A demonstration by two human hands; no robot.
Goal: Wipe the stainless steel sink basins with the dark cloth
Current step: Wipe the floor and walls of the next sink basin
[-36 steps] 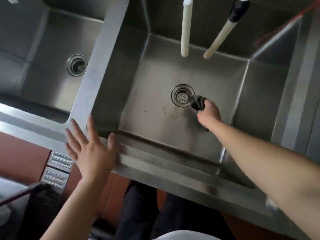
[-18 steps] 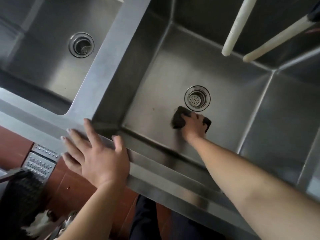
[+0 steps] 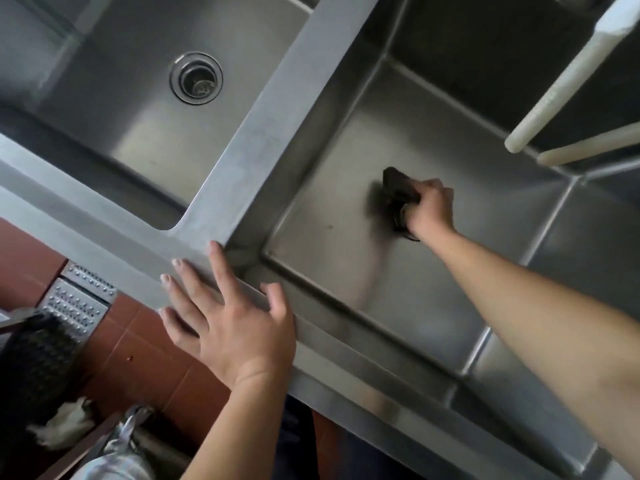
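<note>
Seen from your head camera: your right hand point(image 3: 431, 209) has its grip curled round the bunched dark cloth point(image 3: 398, 188), pressed on the brushed-steel floor of the right basin point(image 3: 433, 306), covering its drain. Unwiped floor lies leftward. Your left hand point(image 3: 232, 327) rests flat, fingers spread, on the sink rim point(image 3: 104, 244).

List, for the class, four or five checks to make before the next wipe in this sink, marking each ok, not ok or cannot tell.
1. Cloth gripped by the right hand: ok.
2. Cloth touching the floor of the right basin: ok.
3. Left hand braced flat on the front rim: ok.
4. Right drain clear of the cloth: not ok, cloth and hand cover it.
5. Two white spouts hanging clear of the wiping arm: ok.
6. Left basin already wiped: cannot tell.
</note>
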